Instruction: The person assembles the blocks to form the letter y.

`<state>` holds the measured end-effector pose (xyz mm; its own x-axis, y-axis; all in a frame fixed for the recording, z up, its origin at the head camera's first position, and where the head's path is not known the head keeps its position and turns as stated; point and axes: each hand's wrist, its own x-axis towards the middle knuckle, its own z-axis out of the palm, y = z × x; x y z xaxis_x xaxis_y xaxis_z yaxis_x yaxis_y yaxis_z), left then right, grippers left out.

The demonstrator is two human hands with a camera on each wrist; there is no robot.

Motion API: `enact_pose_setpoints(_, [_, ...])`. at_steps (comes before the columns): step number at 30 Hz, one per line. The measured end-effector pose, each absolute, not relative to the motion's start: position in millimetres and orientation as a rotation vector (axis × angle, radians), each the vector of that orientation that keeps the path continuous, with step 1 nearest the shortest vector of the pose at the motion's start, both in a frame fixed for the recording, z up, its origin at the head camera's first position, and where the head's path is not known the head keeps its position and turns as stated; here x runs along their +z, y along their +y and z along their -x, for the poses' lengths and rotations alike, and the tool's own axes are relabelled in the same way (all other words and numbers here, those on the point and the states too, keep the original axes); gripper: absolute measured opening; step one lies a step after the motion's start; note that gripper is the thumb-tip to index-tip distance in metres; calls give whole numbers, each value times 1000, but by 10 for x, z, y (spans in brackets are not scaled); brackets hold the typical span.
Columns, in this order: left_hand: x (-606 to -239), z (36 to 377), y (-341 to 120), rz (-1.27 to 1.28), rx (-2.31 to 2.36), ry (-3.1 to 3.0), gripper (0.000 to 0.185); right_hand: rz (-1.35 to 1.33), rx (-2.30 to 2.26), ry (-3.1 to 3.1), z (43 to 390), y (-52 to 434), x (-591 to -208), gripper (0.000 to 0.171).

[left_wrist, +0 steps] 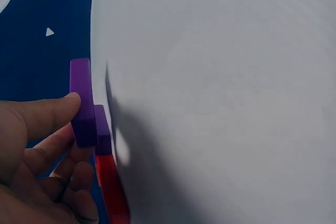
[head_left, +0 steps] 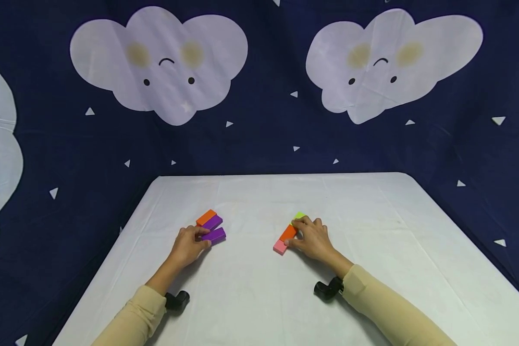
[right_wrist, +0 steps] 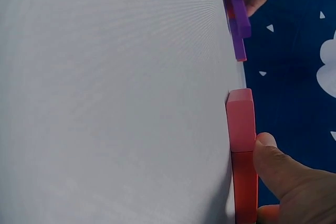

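Left hand (head_left: 189, 244) is pinching the nearer purple block (head_left: 214, 235), which is lying beside a second purple block (head_left: 212, 222) and an orange block (head_left: 205, 217) on the white bench (head_left: 251, 298). Right hand (head_left: 313, 238) is pressing fingers on a row of pink block (head_left: 279, 247), red-orange block (head_left: 288, 232) and green block (head_left: 300, 216), seemingly end to end. Both groups are looking roughly lined up, with the left one perhaps needing straightening.

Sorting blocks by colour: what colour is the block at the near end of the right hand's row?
Pink block, clearest in the head view.
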<state>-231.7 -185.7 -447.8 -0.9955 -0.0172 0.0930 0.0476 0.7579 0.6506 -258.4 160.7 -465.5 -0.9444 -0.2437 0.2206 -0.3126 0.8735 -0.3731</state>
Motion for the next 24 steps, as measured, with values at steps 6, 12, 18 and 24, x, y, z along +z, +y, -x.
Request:
enact_pose_setpoints(6, [-4407, 2347, -1802, 106, -1195, -2791, 32, -426, 629, -2885, 2583, 1610, -4653, 63])
enact_pose_setpoints(12, [-4375, 2405, -1719, 143, -1239, -2788, 33, -427, 627, -2880, 2572, 1606, -4652, 62])
enact_pose_setpoints(18, [-4357, 2474, -1654, 183, -1243, -2780, 32, -429, 632, -2872, 2574, 1604, -4643, 62])
enact_pose_setpoints(24, [-4346, 2508, -1552, 212, -1312, -2783, 31, -425, 626, -2881, 2576, 1603, -4642, 62])
